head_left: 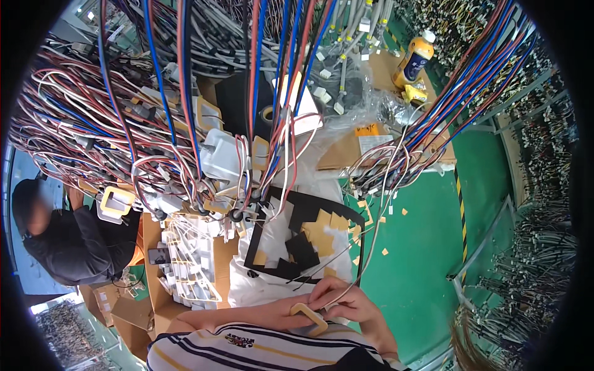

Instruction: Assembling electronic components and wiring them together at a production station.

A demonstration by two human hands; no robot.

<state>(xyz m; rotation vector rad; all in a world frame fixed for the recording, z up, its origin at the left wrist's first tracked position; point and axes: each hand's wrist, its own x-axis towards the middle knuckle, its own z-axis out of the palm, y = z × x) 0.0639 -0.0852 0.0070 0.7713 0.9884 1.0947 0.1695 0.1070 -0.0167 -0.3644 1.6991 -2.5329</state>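
Close to my body, my left hand (pixel 281 313) is closed round a small square housing (pixel 309 317) with a tan foam-like rim. My right hand (pixel 346 301) is bent over the housing's upper right corner, its fingertips pinched together. What lies between those fingertips is too small to tell. A thin pale cable (pixel 372 247) runs from beside my right fingers up to the hanging wire bundle. Just beyond my hands, a black-rimmed tray (pixel 356 214) holds tan sheet pieces (pixel 322 235) and black sheet pieces (pixel 302 248).
Bundles of red, blue and white wires (pixel 185 80) hang overhead, with white housings (pixel 223 154) among them. A carton (pixel 223 263) of white parts stands at left, near a person in dark clothes (pixel 93 241). An orange bottle (pixel 414 59) stands far right. Cable racks (pixel 544 247) line the right side.
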